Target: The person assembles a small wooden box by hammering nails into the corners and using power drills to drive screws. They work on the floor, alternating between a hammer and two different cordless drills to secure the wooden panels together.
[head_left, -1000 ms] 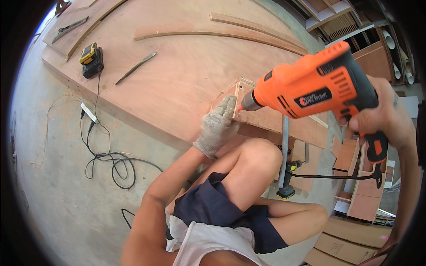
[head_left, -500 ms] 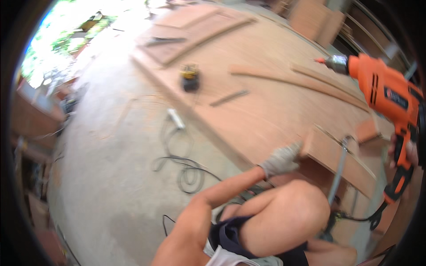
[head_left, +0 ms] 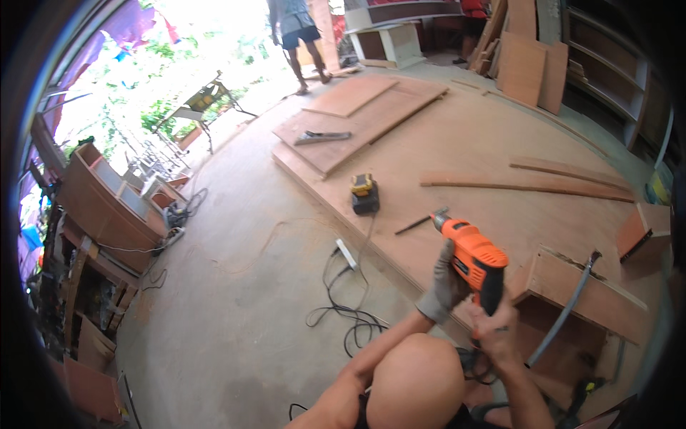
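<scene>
An orange and black corded power drill (head_left: 473, 250) is held between my hands above the wooden panel, its chuck pointing away to the upper left. My right hand (head_left: 494, 322), bare, is wrapped round the handle. My left hand (head_left: 444, 282), in a grey work glove, grips the front part of the drill body from the left side. Beyond the chuck a thin dark rod (head_left: 413, 225) lies on the panel; the chuck hides whether it reaches further. To the right stands an open wooden box (head_left: 582, 304) with a grey tube (head_left: 564, 311) leaning across its edge.
The large wooden panel (head_left: 400, 193) carries a yellow and black tool or battery (head_left: 365, 194), wood strips (head_left: 529, 186), thinner boards (head_left: 355, 96) and a hand tool (head_left: 323, 136). A white power strip (head_left: 346, 254) with black cable lies on the concrete. Another person (head_left: 300, 36) stands at the back.
The drill has come from the far right to the middle, now pointing away. My left hand has left the box edge and taken hold of the drill body. The view has shifted.
</scene>
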`<state>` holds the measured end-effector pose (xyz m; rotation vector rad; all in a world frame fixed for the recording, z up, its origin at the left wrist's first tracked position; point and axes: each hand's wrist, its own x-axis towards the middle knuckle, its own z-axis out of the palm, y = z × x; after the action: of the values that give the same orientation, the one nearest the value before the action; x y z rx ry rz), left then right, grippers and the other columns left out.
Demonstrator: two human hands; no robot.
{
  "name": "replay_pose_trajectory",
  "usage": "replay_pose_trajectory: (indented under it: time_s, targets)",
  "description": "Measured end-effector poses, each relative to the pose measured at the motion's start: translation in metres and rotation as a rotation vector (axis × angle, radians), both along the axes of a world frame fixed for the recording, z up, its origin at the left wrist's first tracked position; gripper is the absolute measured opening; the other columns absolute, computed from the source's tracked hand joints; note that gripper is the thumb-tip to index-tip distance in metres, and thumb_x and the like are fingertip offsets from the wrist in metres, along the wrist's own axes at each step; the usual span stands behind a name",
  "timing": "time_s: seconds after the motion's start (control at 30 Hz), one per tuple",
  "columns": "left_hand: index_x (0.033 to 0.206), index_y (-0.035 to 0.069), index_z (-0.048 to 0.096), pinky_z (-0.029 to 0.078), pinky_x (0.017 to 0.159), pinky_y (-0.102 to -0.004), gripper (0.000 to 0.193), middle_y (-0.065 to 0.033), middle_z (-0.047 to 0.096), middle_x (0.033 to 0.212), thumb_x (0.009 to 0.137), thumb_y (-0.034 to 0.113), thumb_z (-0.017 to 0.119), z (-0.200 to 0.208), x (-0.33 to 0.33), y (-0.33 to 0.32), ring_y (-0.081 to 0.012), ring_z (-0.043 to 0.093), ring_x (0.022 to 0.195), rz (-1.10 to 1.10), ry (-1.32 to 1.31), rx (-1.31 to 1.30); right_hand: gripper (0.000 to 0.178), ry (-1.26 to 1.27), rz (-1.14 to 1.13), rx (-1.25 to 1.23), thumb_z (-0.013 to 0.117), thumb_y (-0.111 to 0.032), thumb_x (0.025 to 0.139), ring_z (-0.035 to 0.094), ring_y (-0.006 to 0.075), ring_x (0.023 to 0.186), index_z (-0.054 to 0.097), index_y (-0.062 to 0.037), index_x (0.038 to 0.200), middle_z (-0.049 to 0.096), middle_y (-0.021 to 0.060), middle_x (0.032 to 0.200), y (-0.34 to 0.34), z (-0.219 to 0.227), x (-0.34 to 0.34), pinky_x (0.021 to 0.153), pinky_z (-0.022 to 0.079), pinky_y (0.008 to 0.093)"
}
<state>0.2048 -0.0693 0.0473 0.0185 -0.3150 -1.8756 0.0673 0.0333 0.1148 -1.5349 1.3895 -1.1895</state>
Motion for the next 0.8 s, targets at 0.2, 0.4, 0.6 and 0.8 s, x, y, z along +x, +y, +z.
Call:
replay_pose_trajectory:
  time_s: [0.2,0.4,0.6,0.8]
  targets:
    - [0.129,0.003,0.062,0.058,0.095,-0.0364,0.041,-0.0097,0.072,0.116,0.096,0.025,0.07,-0.055,0.06,-0.061,-0.0216,0.071,0.105,0.073,-0.648,0.138,0.037,0.338,0.138,-0.024,0.074,-0.013,0.091,0.072,0.0337,0.104,0.067,0.0015,0.123,0.071,0.0204,0.117,0.037,-0.062,-0.047,0.09,0.057,0.0404]
    - [0.125,-0.002,0.061,0.062,0.067,-0.0337,0.05,-0.009,0.071,0.096,0.087,0.027,0.076,-0.04,0.048,-0.094,-0.0183,0.072,0.076,-0.05,-1.364,0.073,0.016,0.25,-0.232,0.149,0.07,-0.003,0.093,0.07,0.0205,0.091,0.07,0.0038,0.107,0.072,0.0125,0.099,0.051,-0.042,-0.091,0.082,0.056,0.0326]
    - [0.134,0.0,0.06,0.059,0.066,-0.0299,0.062,-0.0064,0.071,0.093,0.081,0.027,0.077,-0.087,0.058,-0.126,-0.0146,0.071,0.074,-0.162,-1.642,-0.1,0.032,0.224,-0.384,-0.044,0.067,-0.003,0.096,0.066,0.0233,0.106,0.061,0.0039,0.127,0.067,0.0149,0.122,0.069,-0.075,-0.094,0.092,0.055,0.0357]
    - [0.13,0.0,0.064,0.057,0.084,-0.0414,0.053,-0.0191,0.072,0.111,0.084,0.025,0.073,-0.076,0.038,-0.116,-0.0297,0.073,0.092,0.224,-2.307,-0.385,0.048,0.471,-0.462,-0.11,0.062,0.001,0.096,0.052,0.0329,0.135,0.049,0.0046,0.143,0.053,0.0198,0.144,0.051,-0.044,-0.121,0.113,0.044,0.0432]
